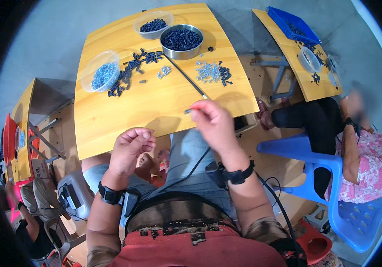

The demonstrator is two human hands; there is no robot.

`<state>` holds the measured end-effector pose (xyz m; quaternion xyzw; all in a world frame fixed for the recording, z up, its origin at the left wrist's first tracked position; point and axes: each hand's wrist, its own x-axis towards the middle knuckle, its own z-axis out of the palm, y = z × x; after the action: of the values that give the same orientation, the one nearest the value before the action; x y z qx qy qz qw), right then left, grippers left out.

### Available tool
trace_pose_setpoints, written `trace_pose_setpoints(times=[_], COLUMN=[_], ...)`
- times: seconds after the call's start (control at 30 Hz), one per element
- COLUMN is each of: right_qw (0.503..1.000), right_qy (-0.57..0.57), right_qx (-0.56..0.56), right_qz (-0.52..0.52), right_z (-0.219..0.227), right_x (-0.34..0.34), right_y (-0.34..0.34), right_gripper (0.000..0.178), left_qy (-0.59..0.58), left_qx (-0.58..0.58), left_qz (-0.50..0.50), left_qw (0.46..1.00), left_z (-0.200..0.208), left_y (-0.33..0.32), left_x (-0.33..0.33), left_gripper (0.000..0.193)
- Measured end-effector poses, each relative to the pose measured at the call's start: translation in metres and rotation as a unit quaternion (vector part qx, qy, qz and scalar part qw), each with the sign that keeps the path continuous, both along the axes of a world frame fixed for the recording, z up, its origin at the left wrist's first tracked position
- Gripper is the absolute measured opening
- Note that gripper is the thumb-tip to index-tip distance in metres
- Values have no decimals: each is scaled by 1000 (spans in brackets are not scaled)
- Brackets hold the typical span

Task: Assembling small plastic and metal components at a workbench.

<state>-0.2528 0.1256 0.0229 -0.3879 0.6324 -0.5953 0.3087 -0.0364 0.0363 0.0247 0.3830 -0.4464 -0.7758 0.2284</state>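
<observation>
My right hand (214, 123) is over the near edge of the wooden table, thumb and forefinger pinched on a small dark cylindrical piece (188, 111). Just beyond its knuckles ends a thin black rod (185, 75) with a light tip, lying slantwise from the metal bowl. My left hand (134, 149) hangs at the table's front edge with curled fingers, thumb against fingertips; what it holds, if anything, is too small to make out. Farther off lie small clear pieces (208, 71), a little heap of clear pieces (164, 71) and loose black cylindrical pieces (131, 69).
On the table (111, 129) stand a metal bowl (182, 54) and a clear tub (143, 22) of black pieces, plus a clear tub (115, 58) of bluish ones. At right, a person sits on a blue chair (333, 164) by another table (308, 86) with a blue tray (275, 18).
</observation>
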Motion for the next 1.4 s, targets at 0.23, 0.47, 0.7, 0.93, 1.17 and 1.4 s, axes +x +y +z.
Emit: trace_pose_setpoints(times=[0.23,0.47,0.7,0.93,1.17,1.4], right_qw=[980,929,913,928,921,899], right_qy=[59,297,351,320,301,351], right_qx=[48,141,159,160,246,260], right_qz=[-183,-171,-136,-101,-25,-6], right_z=[-29,-18,-13,-2,-10,1], right_x=[-92,-118,-140,-151,-158,-151], right_y=[-9,-19,-32,-53,-63,-70], right_gripper=[10,11,12,12,13,14], left_qy=[-61,-106,-85,-71,-72,-85], left_qx=[-153,-253,-225,-233,-218,-224], left_qz=[67,103,124,120,119,112], left_qw=[984,956,963,962,966,964], left_z=[-16,-42,-46,-45,-41,-43], left_y=[-35,-67,-71,-69,-67,-68], left_x=[8,17,15,15,17,17], left_gripper=[16,15,16,15,15,15])
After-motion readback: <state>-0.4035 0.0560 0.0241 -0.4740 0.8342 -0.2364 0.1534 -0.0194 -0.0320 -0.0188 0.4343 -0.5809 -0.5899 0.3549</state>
